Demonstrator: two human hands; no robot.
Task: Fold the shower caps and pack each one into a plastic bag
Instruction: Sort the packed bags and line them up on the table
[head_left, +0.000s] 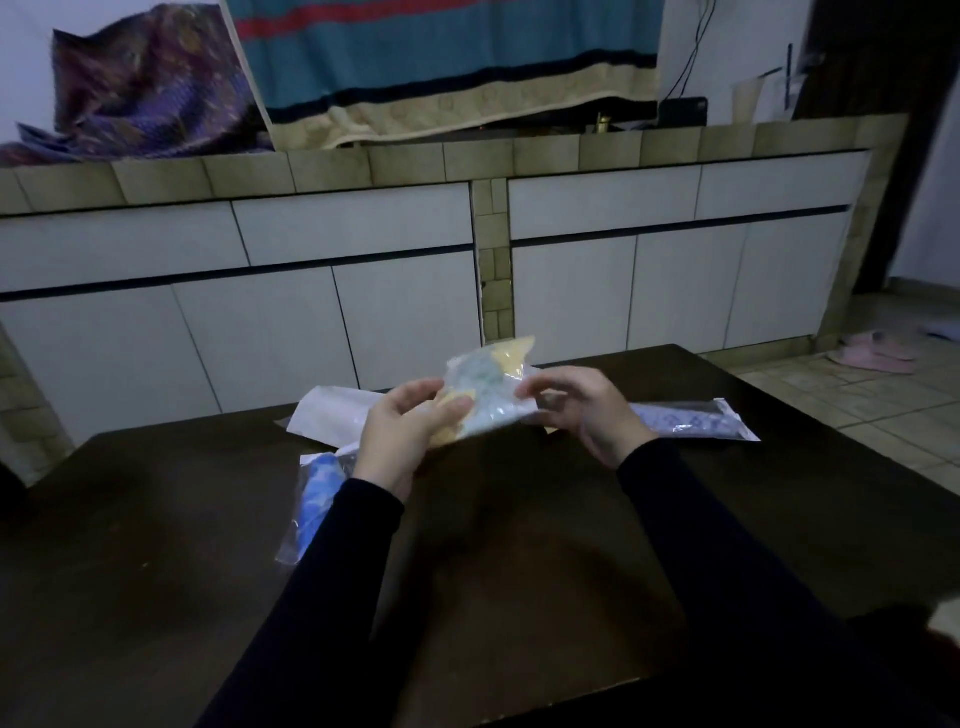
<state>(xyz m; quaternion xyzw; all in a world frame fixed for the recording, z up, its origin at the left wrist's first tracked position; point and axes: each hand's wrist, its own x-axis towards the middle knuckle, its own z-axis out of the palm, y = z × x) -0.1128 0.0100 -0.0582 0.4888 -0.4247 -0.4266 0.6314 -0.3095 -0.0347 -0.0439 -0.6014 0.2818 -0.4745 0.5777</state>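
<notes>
A pale blue and yellow shower cap (488, 387), crumpled inside what looks like clear plastic, is held up above the dark table (467, 571). My left hand (402, 434) grips its lower left part with curled fingers. My right hand (582, 410) pinches its right edge between thumb and fingertips. A blue patterned cap in a clear bag (317, 493) lies on the table, partly hidden under my left sleeve. Another packed bag (696, 421) with a bluish cap lies to the right behind my right hand.
A white sheet or empty bags (332, 421) lie at the table's far edge behind my hands. White cabinets (363, 291) under a tiled counter stand beyond the table. Pink slippers (878, 353) sit on the tiled floor at right.
</notes>
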